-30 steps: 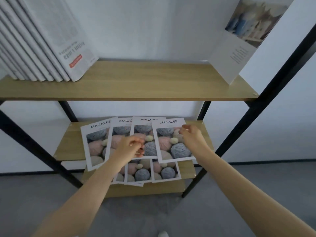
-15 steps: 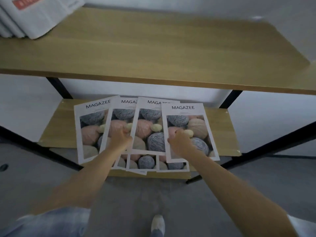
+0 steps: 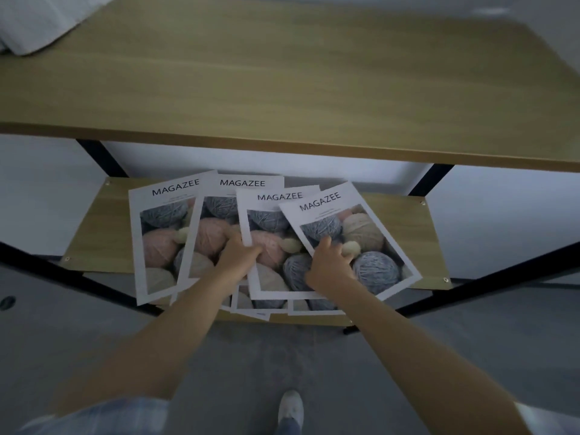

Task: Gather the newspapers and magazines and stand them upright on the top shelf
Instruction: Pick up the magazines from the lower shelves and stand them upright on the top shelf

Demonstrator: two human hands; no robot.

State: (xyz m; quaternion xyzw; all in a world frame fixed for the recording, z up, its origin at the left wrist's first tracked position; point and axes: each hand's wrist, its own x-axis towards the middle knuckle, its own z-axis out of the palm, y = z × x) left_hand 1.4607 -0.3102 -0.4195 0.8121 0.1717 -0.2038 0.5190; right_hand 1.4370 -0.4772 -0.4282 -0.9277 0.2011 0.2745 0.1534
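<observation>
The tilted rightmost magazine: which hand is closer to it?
Right. The right hand lies on the rightmost magazine, fingers at its left edge; the left hand rests two covers over.

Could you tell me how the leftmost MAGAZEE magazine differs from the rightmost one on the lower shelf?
The leftmost magazine lies at the bottom of the overlap, partly covered by its neighbour; the rightmost magazine lies on top, cover almost fully showing. No hand touches the leftmost; the right hand rests on the rightmost. The rightmost is turned more steeply. Both share the same yarn-ball cover and title.
</observation>
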